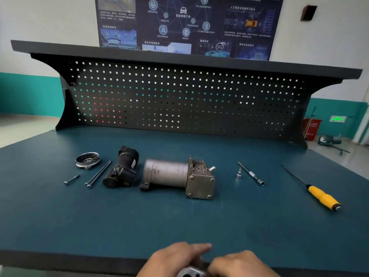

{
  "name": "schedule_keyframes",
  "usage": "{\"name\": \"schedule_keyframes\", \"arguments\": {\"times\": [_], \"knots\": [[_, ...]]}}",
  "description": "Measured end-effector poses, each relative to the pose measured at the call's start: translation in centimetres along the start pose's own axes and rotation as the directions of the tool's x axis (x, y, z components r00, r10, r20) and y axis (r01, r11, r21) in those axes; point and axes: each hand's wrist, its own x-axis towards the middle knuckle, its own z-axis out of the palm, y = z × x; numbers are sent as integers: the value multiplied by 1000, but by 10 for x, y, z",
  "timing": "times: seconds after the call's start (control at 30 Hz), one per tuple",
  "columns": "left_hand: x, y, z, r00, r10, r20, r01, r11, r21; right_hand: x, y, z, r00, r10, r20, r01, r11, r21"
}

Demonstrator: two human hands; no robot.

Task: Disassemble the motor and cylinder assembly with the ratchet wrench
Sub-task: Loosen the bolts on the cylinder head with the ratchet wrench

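Left hand [175, 256] and right hand [237, 262] close together, curled grip on metal piece [191, 272], left forefinger straight

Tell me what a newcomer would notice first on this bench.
The grey motor and its finned cylinder lie joined in the middle of the bench, with a black housing just to their left. A yellow-handled screwdriver stands out at the far right. At the near edge the left hand and right hand meet over a shiny metal part, mostly out of frame.

I see a teal tabletop [60, 206], black pegboard [179, 100], dark poster [185, 23] on white-and-teal wall [30, 56].
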Motion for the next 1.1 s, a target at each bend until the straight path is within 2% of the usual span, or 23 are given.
{"name": "schedule_keyframes", "arguments": {"times": [0.03,0.07,0.13,0.2,0.27,0.3,0.33,0.37,0.4,0.43,0.47,0.5,0.57,0.63,0.7,0.77,0.83,0.93,1.0,1.03,1.1], "knots": [[3,1,-1,999,13,35,-15,999,42,8,-1,4,993,-53,106,57,998,-32],[9,-1,-2,997,24,74,-31,995,95,16,-9,0,989,-31,142,44,995,-86],[15,-8,-10,991,124,58,-133,971,200,15,-13,-10,982,-20,185,51,985,-164],[27,-13,-17,954,299,16,-292,919,265,14,-5,-22,984,-62,169,90,982,-164],[35,-21,-24,901,433,-21,-412,871,267,9,14,-39,987,-34,159,59,986,-155],[38,-28,-29,870,489,-67,-456,847,273,5,23,-50,997,-25,69,32,994,-105],[42,-31,-34,851,512,-121,-467,841,272,2,32,-60,1000,30,0,-30,999,37],[47,-34,-38,841,510,-179,-460,849,258,1,38,-65,993,98,-61,-77,956,284],[51,-39,-40,837,492,-237,-444,866,232,3,42,-62,991,121,-59,-75,861,502],[56,-44,-40,833,472,-290,-430,881,199,7,46,-53,991,124,-57,-47,703,709],[62,-48,-37,829,445,-340,-410,896,171,14,55,-42,984,162,-77,-10,479,878],[69,-53,-34,827,420,-374,-393,907,150,23,60,-28,975,183,-124,72,268,961],[87,-63,-28,833,411,-370,-390,911,135,49,50,-11,950,233,-207,213,0,977],[105,-75,-18,860,410,-303,-382,912,148,75,34,-12,898,310,-312,369,-148,918],[118,-86,-10,903,339,-263,-303,938,170,102,19,-23,811,449,-376,519,-254,816],[126,-95,-6,920,244,-306,-204,966,157,129,6,-35,767,501,-402,575,-258,777],[128,-102,-6,915,190,-357,-161,981,110,148,-2,-38,764,474,-438,571,-180,801],[124,-108,-2,885,208,-415,-184,978,98,158,-4,-33,735,408,-542,609,-47,791],[122,-112,2,863,150,-483,-141,988,55,156,1,-28,703,340,-624,665,-4,747],[121,-115,3,847,78,-527,-89,996,3,154,6,-25,690,308,-655,690,-6,724],[121,-117,2,801,-177,-571,72,977,-201,149,15,-20,682,271,-680,712,-29,702]]}}
